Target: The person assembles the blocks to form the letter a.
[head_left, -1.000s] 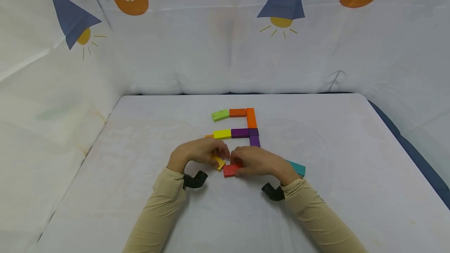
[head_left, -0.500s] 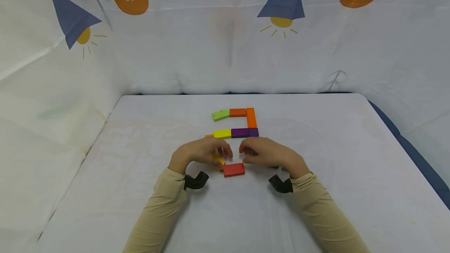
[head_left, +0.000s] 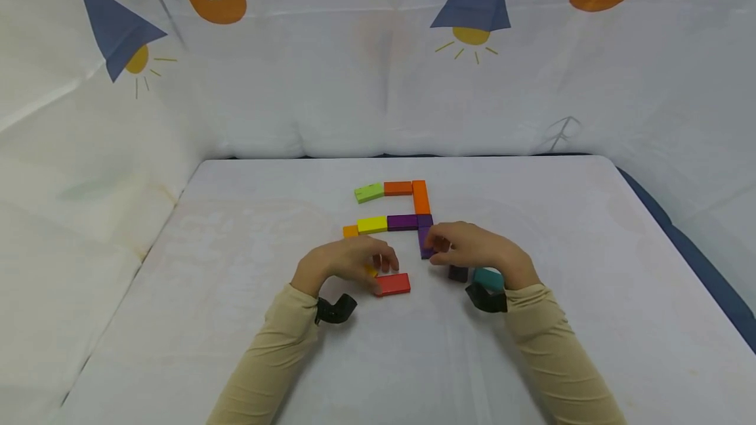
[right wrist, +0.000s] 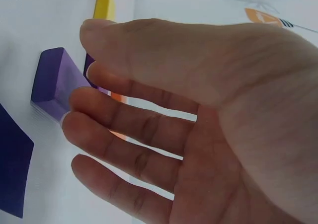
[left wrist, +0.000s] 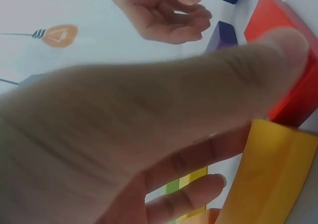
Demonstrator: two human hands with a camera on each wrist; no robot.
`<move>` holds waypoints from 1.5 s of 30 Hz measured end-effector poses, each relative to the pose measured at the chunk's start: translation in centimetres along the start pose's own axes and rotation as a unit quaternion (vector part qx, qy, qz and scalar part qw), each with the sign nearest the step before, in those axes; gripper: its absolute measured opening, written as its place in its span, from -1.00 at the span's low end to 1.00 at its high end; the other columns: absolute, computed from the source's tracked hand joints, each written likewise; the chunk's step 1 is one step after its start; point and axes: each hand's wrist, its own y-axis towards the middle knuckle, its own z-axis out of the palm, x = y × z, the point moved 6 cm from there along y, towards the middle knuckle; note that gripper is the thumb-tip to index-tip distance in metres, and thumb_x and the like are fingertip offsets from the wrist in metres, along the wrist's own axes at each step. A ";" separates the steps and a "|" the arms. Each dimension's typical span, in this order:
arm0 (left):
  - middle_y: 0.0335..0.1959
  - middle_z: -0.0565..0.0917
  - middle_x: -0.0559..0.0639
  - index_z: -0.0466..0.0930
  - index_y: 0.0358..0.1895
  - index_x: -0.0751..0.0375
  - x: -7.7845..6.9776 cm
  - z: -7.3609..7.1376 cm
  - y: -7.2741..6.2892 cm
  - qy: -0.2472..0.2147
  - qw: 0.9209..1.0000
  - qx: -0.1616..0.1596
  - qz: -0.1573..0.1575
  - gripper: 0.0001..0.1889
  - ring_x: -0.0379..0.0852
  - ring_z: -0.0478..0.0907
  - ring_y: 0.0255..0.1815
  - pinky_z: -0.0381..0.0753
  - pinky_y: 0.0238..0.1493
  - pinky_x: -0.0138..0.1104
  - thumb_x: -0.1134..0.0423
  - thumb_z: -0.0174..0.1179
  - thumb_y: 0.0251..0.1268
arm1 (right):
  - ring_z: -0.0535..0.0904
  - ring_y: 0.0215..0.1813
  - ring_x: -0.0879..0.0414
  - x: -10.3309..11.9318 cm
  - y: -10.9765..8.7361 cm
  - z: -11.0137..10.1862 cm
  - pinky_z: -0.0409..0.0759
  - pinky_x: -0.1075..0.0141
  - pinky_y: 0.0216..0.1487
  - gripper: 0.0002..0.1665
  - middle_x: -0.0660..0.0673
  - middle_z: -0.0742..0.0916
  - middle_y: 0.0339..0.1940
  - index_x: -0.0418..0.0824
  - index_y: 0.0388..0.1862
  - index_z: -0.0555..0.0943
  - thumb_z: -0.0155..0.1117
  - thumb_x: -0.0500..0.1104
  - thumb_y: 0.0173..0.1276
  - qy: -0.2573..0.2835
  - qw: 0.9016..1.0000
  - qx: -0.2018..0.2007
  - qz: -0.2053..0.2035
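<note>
My left hand (head_left: 342, 264) is low over the table with its thumb tip at the left end of a red block (head_left: 394, 284). In the left wrist view, the thumb overlaps the red block, and the fingers stay spread from it beside a yellow-orange block (left wrist: 266, 174). That block is mostly hidden under the hand in the head view. My right hand (head_left: 472, 246) has loosely bent fingers with nothing between them. Its fingertips overlap the near end of a purple block (right wrist: 57, 85). A dark block (head_left: 458, 273) and a teal block (head_left: 489, 279) lie beneath and beside it.
Farther back runs a line of flat blocks: green (head_left: 369, 193), red-orange (head_left: 398, 188) and orange (head_left: 421, 197). Yellow (head_left: 372, 225) and purple (head_left: 402, 222) blocks form another row, with a small orange block (head_left: 350, 231) at its left. A white table (head_left: 236, 313) meets a printed curtain (head_left: 331, 84).
My right hand has left the red block and moved right and back to the purple block. My left hand has shifted slightly right, its thumb now at the red block.
</note>
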 end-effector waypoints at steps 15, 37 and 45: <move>-0.25 0.61 -0.06 0.60 -0.08 0.07 0.2 0.4 0.5 0.051 0.998 -0.020 -0.010 -0.73 -0.17 0.50 -0.18 0.47 -0.14 -0.41 0.14 0.32 0.15 | 0.49 -0.27 0.10 -1.8 -1.0 -0.4 0.50 0.29 -0.23 -0.75 -0.06 0.64 -0.31 -0.16 -0.16 0.56 0.32 -0.09 0.23 0.005 0.996 0.033 0.081; -0.24 0.60 -0.07 0.60 -0.12 0.04 -0.1 0.5 0.5 0.045 0.999 -0.014 -0.022 -0.77 -0.18 0.48 -0.19 0.48 -0.12 -0.40 0.18 0.33 0.14 | 0.46 -0.29 0.11 -2.7 -1.2 0.2 0.43 0.30 -0.27 -0.78 -0.04 0.59 -0.37 -0.14 -0.30 0.54 0.38 -0.10 0.16 -0.006 0.993 0.062 0.100; -0.22 0.60 -0.09 0.61 -0.10 0.02 0.0 0.6 0.5 0.060 0.998 -0.015 -0.025 -0.63 -0.19 0.49 -0.17 0.49 -0.11 -0.41 0.00 0.39 0.03 | 0.47 -0.32 0.13 -2.8 -1.1 0.3 0.40 0.31 -0.30 -0.78 -0.03 0.59 -0.40 -0.12 -0.35 0.53 0.37 -0.07 0.18 -0.004 0.994 0.063 0.094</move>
